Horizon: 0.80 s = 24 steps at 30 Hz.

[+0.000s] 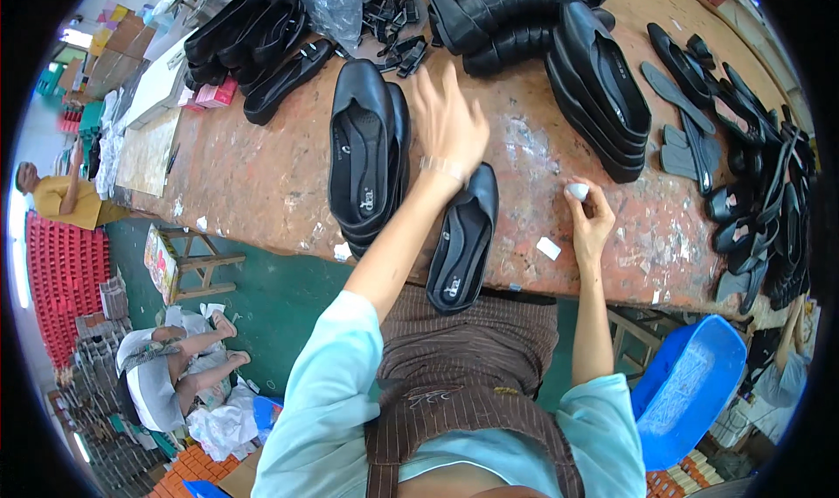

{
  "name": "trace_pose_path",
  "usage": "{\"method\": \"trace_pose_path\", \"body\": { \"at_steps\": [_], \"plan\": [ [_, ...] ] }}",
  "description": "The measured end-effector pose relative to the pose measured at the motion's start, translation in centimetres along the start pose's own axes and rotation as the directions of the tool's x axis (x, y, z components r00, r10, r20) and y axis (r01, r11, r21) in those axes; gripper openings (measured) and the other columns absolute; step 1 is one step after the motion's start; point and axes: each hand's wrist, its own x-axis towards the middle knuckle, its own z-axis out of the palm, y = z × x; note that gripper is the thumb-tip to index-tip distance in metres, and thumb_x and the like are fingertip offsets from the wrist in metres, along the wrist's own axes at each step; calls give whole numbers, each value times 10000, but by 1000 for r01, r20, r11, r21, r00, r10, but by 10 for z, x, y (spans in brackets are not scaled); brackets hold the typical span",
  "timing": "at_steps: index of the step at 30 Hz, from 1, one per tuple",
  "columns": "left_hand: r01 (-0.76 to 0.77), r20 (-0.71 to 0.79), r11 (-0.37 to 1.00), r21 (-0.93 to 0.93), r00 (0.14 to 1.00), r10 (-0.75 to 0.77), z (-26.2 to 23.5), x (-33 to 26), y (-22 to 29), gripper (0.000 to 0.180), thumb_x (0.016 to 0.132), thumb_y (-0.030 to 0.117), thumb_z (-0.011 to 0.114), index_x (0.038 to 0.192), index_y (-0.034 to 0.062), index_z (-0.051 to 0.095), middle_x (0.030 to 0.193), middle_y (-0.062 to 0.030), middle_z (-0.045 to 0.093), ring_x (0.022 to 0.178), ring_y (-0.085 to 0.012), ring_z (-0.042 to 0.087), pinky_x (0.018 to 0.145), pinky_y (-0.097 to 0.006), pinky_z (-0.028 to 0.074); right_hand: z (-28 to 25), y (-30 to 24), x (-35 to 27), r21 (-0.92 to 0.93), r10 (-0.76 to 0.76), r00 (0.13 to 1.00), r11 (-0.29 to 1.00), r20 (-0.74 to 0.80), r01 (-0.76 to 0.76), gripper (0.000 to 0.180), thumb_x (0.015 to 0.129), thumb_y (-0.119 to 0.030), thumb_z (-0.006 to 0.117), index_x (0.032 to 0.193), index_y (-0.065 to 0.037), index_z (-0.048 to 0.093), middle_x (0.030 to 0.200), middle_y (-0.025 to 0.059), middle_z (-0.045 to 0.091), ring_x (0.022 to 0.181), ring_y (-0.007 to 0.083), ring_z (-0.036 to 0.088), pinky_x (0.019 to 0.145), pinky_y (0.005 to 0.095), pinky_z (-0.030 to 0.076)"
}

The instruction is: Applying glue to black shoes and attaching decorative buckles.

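Nearest us, one black shoe [468,236] lies apart at the edge of the table [517,227], toe away, heel reaching past the edge. Its insole [454,262] is in, so we judge that part done; what is left, the view does not settle. To its right lies one paper scrap [549,248]. Just beyond, our right hand [595,219] pinches one white lump [577,191] between thumb and fingertip. Our left hand [455,126], past the shoe's toe, is spread and grasps nothing; whether it touches the table we cannot tell. Beside it on the left stands one pile [367,131] of at least two shoes, the top one lined too. Farther right we count one stack [603,91], about four layers. Beyond, one clear bag [336,8] adjoins a heap of black trims [390,10], too tangled to count. Whether the stacked shoes are waiting or finished, we cannot say.
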Motion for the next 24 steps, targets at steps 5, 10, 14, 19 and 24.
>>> {"method": "trace_pose_path", "body": {
  "at_steps": [5,10,14,19,24],
  "plan": [
    [507,-200,837,207,859,-471,78,103,-41,804,699,283,730,1399,122,370,1493,-341,44,1382,-520,-17,1088,-632,38,1,0,-3,-11,-69,993,998,-95,68,179,809,-25,681,986,0,666,902,34,677,843,96,610,749,240,484],
    [339,-209,869,362,937,-279,96,95,-94,455,853,274,562,1306,280,518,1373,-166,376,1311,-468,233,1013,-630,245,0,-5,-3,-24,-33,996,999,-85,32,186,794,-15,686,979,-1,672,883,53,684,841,109,624,766,261,487],
    [267,-156,913,308,961,-228,89,72,-69,375,805,95,578,1166,196,605,1166,-178,477,1101,-377,435,919,-485,393,-1,-2,0,0,-31,995,1000,-98,31,193,796,-25,687,988,-18,675,856,36,670,781,92,602,727,240,479],
    [-19,150,999,35,989,14,61,4,-27,388,793,58,621,1160,183,607,1100,-226,522,1029,-408,474,932,-432,409,-1,1,2,-24,-56,992,998,-110,53,208,797,-45,695,1003,-25,674,830,22,659,753,71,581,693,221,471],
    [-304,139,911,-278,926,352,33,-36,-8,362,831,124,638,1188,86,592,1160,-232,530,1081,-386,505,954,-437,405,5,3,-1,66,-36,997,997,-65,41,217,810,-45,689,1025,-24,674,859,11,663,781,66,590,717,214,475]
  ]
}}
